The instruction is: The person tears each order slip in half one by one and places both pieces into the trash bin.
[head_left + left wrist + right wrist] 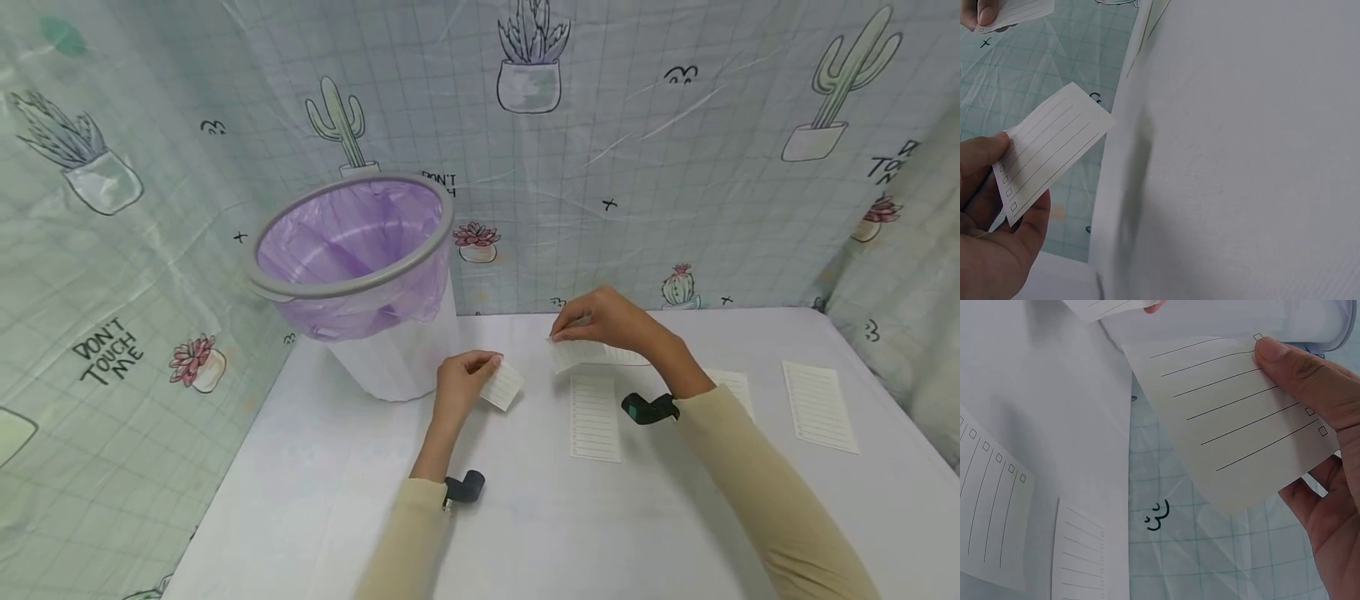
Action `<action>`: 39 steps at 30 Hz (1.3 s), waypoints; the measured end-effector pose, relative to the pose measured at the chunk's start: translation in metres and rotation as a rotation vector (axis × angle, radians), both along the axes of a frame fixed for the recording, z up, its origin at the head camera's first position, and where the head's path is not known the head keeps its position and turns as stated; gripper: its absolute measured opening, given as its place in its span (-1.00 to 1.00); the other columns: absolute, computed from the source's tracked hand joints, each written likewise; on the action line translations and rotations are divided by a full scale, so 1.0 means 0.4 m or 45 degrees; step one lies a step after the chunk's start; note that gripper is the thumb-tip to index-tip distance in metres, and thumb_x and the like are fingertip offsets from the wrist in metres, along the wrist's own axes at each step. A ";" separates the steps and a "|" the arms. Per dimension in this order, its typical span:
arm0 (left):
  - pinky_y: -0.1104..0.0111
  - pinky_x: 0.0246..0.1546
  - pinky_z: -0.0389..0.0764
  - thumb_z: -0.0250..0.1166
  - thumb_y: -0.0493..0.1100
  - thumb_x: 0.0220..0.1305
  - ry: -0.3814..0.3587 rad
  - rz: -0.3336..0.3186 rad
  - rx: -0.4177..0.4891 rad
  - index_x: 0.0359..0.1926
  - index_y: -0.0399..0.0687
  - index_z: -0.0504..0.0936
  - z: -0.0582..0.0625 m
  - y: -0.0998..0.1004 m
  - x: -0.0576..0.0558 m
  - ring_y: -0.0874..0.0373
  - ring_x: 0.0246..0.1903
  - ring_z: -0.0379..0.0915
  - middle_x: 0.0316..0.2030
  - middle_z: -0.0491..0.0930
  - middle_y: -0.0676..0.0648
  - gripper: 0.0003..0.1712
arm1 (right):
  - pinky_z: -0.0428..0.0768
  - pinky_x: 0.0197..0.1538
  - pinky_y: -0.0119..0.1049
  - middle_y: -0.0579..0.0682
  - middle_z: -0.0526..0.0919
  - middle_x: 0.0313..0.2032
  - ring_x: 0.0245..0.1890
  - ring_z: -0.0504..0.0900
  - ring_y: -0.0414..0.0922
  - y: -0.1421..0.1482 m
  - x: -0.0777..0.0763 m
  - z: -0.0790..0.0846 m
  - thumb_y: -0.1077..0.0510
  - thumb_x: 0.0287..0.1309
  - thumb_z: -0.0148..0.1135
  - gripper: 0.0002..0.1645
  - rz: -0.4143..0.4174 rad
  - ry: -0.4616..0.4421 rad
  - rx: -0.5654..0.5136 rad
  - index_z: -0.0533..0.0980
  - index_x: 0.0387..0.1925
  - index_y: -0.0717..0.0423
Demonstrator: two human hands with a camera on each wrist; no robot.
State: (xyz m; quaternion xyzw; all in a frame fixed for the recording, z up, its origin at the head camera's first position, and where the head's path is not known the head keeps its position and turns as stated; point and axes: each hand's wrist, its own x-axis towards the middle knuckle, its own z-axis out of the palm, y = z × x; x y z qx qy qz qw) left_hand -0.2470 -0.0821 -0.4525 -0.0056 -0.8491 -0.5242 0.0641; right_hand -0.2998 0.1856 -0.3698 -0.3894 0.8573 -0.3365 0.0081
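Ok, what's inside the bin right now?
Inside the bin, only a purple liner shows. Its bottom lies hidden behind the near rim, so I can't tell whether anything is down there. The left hand holds a paper slip outside it.

A makeshift, screened-off work corner: cactus-print curtains (600, 167) hang along the back and side edges of a white bench (540, 533).

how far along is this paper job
Possibly done: one sheet torn, since two lined pieces look shorter than the two unobscured sheets. In hand: the left grip pinches one piece, the right grip the other. Apparently remaining: those sheets and two partly hidden ones on the table.
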 end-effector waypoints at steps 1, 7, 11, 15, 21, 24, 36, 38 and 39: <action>0.43 -0.35 0.57 0.43 -0.11 0.31 0.009 -0.005 -0.008 -0.14 -0.09 0.82 0.003 0.000 0.002 0.16 -0.29 0.65 -0.26 0.78 -0.03 -0.81 | 0.70 -0.20 -0.33 -0.21 0.79 -0.30 -0.27 0.74 -0.26 0.000 0.002 0.000 0.14 0.15 0.50 -0.93 0.002 0.000 0.000 0.78 -0.29 -0.05; 0.42 -0.35 0.61 0.41 -0.12 0.33 0.085 -0.061 -0.074 -0.15 -0.07 0.83 0.030 -0.008 0.014 0.16 -0.31 0.67 -0.28 0.79 -0.04 -0.83 | 0.70 -0.20 -0.34 -0.23 0.79 -0.30 -0.29 0.74 -0.29 0.001 0.012 0.001 0.14 0.14 0.51 -0.92 0.020 0.041 -0.008 0.78 -0.29 -0.07; 0.38 -0.33 0.63 0.39 -0.14 0.36 0.138 -0.114 -0.096 -0.15 -0.10 0.81 0.056 -0.022 0.023 0.14 -0.32 0.65 -0.29 0.78 -0.05 -0.84 | 0.69 -0.23 -0.36 -0.25 0.79 -0.31 -0.31 0.73 -0.32 0.000 0.020 0.000 0.14 0.14 0.51 -0.92 0.022 0.066 -0.004 0.79 -0.29 -0.07; 0.31 -0.27 0.66 0.36 -0.15 0.38 0.170 -0.171 -0.119 -0.13 -0.13 0.80 0.078 -0.038 0.029 0.11 -0.29 0.66 -0.27 0.77 -0.07 -0.83 | 0.68 -0.24 -0.36 -0.26 0.79 -0.31 -0.33 0.72 -0.33 -0.001 0.029 0.000 0.17 0.14 0.50 -0.91 0.024 0.069 -0.001 0.78 -0.28 -0.06; 0.30 -0.24 0.66 0.36 -0.16 0.38 0.201 -0.246 -0.149 -0.15 -0.11 0.79 0.102 -0.059 0.041 0.14 -0.29 0.67 -0.25 0.78 -0.04 -0.85 | 0.68 -0.25 -0.37 -0.26 0.79 -0.30 -0.34 0.71 -0.34 -0.003 0.041 0.010 0.18 0.15 0.49 -0.91 0.032 0.103 -0.010 0.78 -0.27 -0.05; 0.33 -0.23 0.64 0.35 -0.16 0.39 0.213 -0.285 -0.169 -0.16 -0.11 0.79 0.112 -0.068 0.048 0.17 -0.29 0.65 -0.26 0.77 -0.02 -0.85 | 0.68 -0.26 -0.37 -0.24 0.79 -0.29 -0.33 0.71 -0.33 -0.005 0.047 0.014 0.18 0.15 0.49 -0.90 0.051 0.141 -0.024 0.78 -0.27 -0.04; 0.29 -0.15 0.69 0.33 -0.23 0.40 0.237 -0.418 -0.338 -0.14 -0.11 0.79 0.177 -0.097 0.082 0.19 -0.20 0.68 -0.20 0.78 0.01 -0.87 | 0.69 -0.26 -0.40 -0.21 0.79 -0.29 -0.33 0.72 -0.33 -0.022 0.063 0.023 0.18 0.14 0.50 -0.91 0.101 0.261 -0.024 0.77 -0.27 -0.01; 0.28 -0.14 0.70 0.33 -0.24 0.39 0.262 -0.435 -0.367 -0.15 -0.11 0.79 0.186 -0.101 0.086 0.18 -0.18 0.70 -0.20 0.78 0.00 -0.88 | 0.68 -0.26 -0.40 -0.22 0.79 -0.30 -0.34 0.72 -0.33 -0.021 0.064 0.024 0.19 0.14 0.50 -0.90 0.103 0.279 -0.027 0.77 -0.27 -0.01; 0.28 -0.12 0.70 0.34 -0.24 0.39 0.269 -0.443 -0.389 -0.16 -0.10 0.79 0.189 -0.103 0.088 0.17 -0.16 0.70 -0.20 0.78 0.00 -0.88 | 0.68 -0.25 -0.40 -0.22 0.79 -0.30 -0.33 0.72 -0.33 -0.022 0.065 0.026 0.20 0.14 0.50 -0.90 0.104 0.286 -0.028 0.77 -0.27 -0.01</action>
